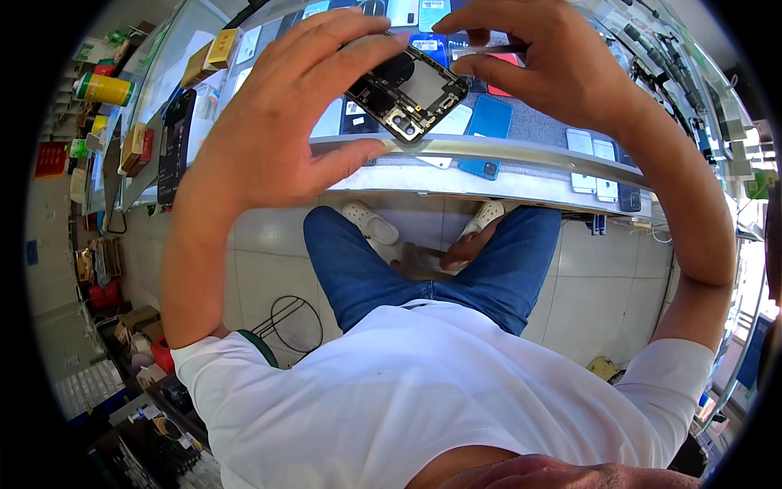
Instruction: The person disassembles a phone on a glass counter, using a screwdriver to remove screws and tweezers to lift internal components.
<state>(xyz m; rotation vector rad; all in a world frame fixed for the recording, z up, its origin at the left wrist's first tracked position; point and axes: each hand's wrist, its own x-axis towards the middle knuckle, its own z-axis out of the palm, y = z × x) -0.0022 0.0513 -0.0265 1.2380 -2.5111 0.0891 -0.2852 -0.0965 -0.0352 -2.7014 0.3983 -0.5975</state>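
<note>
An opened smartphone [407, 90] with bare inner parts tilts at the edge of the glass counter. Its camera lenses show at the lower corner. My left hand [269, 114] is closed on it, fingers over the far side and thumb by the near edge. To the right of the phone, my right hand [546, 57] pinches a thin metal tool [489, 50] between thumb and fingers. The tool's exact kind is too small to make out. A gap separates its tip from the phone.
Several phones, among them a blue one [490, 118] and a white one [580, 155], lie under the counter's glass behind its metal edge [521, 150]. Small yellow boxes [224, 49] and a dark phone-shaped panel [175, 147] stand left. Cables [664, 57] hang right.
</note>
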